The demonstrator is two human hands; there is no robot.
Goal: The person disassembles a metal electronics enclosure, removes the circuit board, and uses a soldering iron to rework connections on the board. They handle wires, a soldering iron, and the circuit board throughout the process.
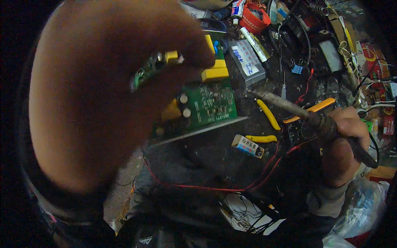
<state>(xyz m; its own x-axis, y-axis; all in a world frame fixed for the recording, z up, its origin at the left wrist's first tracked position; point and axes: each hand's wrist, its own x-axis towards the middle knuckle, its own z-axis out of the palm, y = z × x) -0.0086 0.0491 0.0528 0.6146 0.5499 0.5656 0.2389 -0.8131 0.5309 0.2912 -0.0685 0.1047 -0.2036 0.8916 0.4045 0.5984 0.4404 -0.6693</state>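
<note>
My left hand [111, 95], very large and blurred, covers the left of the head view. Its thumb and finger curl into a loop with their tips together; whatever they may hold cannot be made out. Behind it, partly hidden, is a green circuit board [221, 101] with yellow block components, small round capacitors and a pale metal strip along its near edge. On the right, my right hand [347, 144] is closed round the handle of a soldering iron [289, 106]. The iron points left, its end short of the board's right side.
Yellow-handled pliers [269, 115] and a small white-blue box [248, 146] lie under the iron. Beside them is an orange-edged black device [322, 105]. A red wire [215, 189] crosses the near side. Farther back are a clear-lidded case [248, 62], a white marker [253, 42] and a red tub [253, 20].
</note>
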